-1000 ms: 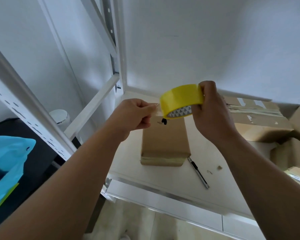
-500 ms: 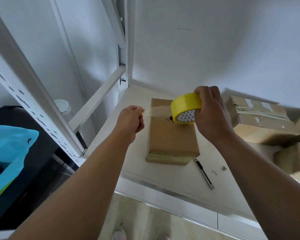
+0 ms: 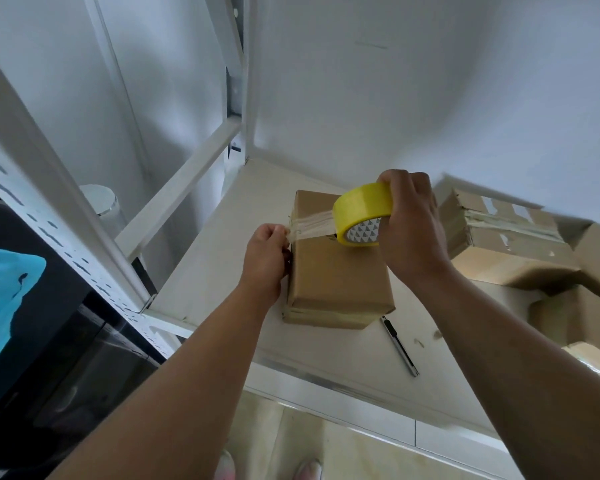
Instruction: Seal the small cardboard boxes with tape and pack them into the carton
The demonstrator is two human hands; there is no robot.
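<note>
A small brown cardboard box (image 3: 336, 275) lies on the white shelf (image 3: 215, 271) in front of me. My right hand (image 3: 409, 230) grips a yellow roll of tape (image 3: 362, 213) just above the box's far part. A clear strip of tape (image 3: 312, 225) stretches from the roll leftwards across the box top. My left hand (image 3: 267, 258) pinches the strip's free end at the box's left edge. To the right stands an open carton (image 3: 596, 258) with another taped small box (image 3: 499, 230) at its far side.
A utility knife (image 3: 399, 344) lies on the shelf right of the box, with bits of cardboard scrap near it. White shelf uprights and a slanted brace (image 3: 181, 188) rise at the left. A blue bag (image 3: 4, 299) sits on a dark object at the far left.
Both hands have come down towards the box. The pulled strip has grown longer and now lies across the box top, with my left hand at the box's left edge.
</note>
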